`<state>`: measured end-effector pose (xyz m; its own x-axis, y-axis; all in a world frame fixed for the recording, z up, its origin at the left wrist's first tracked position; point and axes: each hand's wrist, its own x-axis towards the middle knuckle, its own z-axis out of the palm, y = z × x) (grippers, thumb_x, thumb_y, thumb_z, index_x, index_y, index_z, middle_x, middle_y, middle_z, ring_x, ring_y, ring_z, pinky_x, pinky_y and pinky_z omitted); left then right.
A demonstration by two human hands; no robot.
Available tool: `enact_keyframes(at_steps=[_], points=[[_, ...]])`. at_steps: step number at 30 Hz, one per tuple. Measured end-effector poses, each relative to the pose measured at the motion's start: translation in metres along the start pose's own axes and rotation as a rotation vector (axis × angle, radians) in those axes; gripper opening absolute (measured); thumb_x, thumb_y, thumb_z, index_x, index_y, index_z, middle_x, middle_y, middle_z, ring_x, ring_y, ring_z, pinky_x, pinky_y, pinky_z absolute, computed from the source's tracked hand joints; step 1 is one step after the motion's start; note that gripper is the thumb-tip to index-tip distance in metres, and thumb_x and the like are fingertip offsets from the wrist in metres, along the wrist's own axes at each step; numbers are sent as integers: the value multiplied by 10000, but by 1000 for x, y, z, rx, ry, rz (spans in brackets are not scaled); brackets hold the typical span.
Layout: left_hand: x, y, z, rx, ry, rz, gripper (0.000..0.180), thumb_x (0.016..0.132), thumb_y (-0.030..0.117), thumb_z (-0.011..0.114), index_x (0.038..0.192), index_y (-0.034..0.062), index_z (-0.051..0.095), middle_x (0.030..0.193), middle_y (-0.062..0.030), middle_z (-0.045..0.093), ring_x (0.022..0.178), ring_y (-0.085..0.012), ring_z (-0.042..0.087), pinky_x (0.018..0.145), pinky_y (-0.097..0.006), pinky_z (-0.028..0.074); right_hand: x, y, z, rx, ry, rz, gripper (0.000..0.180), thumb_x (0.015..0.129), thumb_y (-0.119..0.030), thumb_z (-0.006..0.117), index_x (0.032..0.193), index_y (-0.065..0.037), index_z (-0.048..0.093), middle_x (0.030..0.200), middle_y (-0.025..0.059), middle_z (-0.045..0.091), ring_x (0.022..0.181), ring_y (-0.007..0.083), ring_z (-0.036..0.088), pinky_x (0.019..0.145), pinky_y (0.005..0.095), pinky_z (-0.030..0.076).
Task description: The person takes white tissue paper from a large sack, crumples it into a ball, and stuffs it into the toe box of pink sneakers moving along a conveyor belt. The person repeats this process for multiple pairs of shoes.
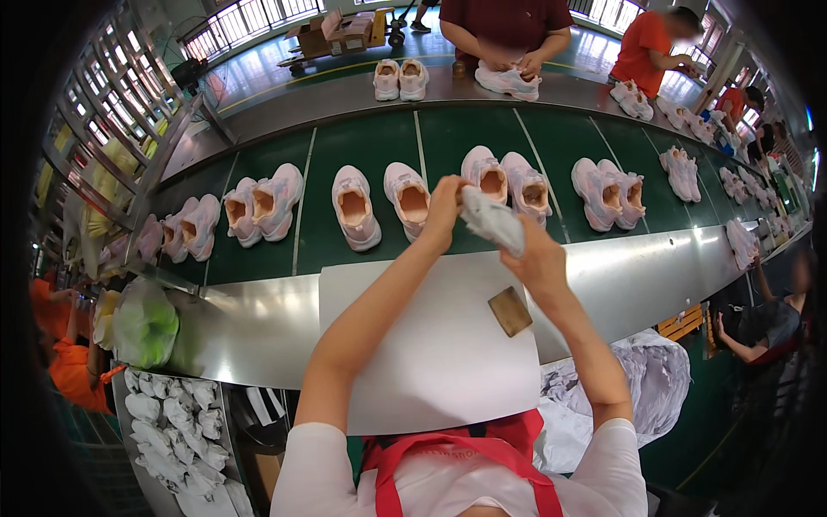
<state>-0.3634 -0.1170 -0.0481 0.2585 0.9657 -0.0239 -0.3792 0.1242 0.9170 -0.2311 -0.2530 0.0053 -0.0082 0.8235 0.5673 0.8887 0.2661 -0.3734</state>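
I hold a whitish, crumpled paper wad (491, 217) in the air over the near edge of the green conveyor. At its upper left end are the bent fingers of my left hand (445, 209). My right hand (539, 257) is wrapped round its lower right end. Just beyond the wad stands a pair of pale pink and white sneakers (484, 164), toes pointing away. Left of my hands are two more sneakers, one (351, 194) apart from the other (401, 183), whose near end is close to my left wrist. Their tan insides show.
A brown block (510, 312) lies on the white sheet (422, 370) before me. More sneaker pairs (276, 202) line the conveyor (323, 142). Several similar wads (168, 422) fill a tray at lower left. Across the belt, a co-worker's hands (527, 65) handle a shoe.
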Motion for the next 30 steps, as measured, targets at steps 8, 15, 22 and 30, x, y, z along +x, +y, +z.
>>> enact_keyframes(at_steps=[8,15,22,30], points=[[119,-32,14,1048,-361,421,338,825,221,547,1070,-11,537,997,-238,604,930,-390,581,803,-421,465,62,66,29,-499,-225,100,422,636,-218,737,960,-71,510,787,135,629,690,302,642,580,390,505],[137,-33,15,1132,-453,393,303,823,225,537,991,-23,577,944,-254,611,874,-397,595,761,-430,474,89,84,70,-653,-332,-28,436,617,-263,758,953,-83,545,726,123,628,689,255,641,584,396,501],[139,-30,15,1223,-417,357,280,806,222,540,934,-19,605,933,-251,616,880,-391,598,763,-427,478,130,73,66,-393,-742,99,371,735,-412,625,840,-57,652,720,149,658,660,266,657,600,364,521],[141,-32,6,1152,-438,398,264,822,214,527,918,-14,618,934,-257,614,890,-393,594,766,-421,479,143,54,57,-226,-1002,292,258,782,-253,555,791,-13,648,681,125,658,643,256,663,575,321,526]])
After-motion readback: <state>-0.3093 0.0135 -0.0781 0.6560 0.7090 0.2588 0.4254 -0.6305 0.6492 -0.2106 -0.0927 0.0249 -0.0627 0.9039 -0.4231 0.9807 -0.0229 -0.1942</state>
